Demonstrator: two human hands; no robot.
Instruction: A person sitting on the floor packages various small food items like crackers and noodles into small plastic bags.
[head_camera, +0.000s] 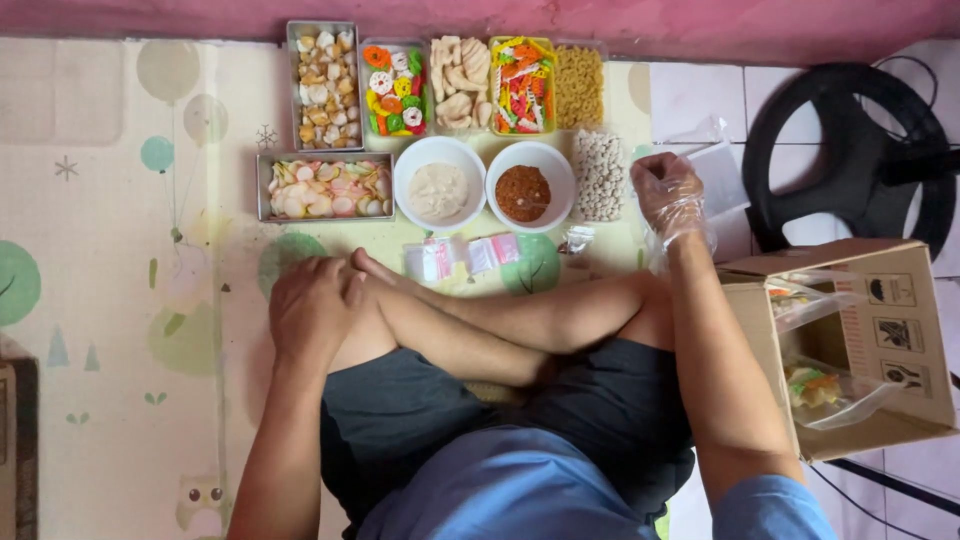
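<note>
The person sits cross-legged on a patterned floor mat (120, 330), and everything is laid out in an arc within arm's reach in front of the knees, which seems the reason for the tidy rows. The right hand (668, 195), covered by a loose clear plastic glove, hangs with fingers loosely curled and nothing pinched in them, just beside a clear bag of small pale balls (599, 175); that bag lies flat with its long axis running away from the sitter, toward the pink wall. The left hand (312, 305) is bare and rests spread over the left knee, holding nothing. Two white bowls sit side by side at centre, one of pale powder (438, 190), one of red-brown seasoning (523, 193), probably kept nearest because they get dipped into most. Trays of crackers (325, 188) and coloured snacks (393, 90) line up beyond. Small flat packets (462, 255) lie by the shins, and an open cardboard box (850, 340) stands at the right, tipped on its side with filled bags inside.
</note>
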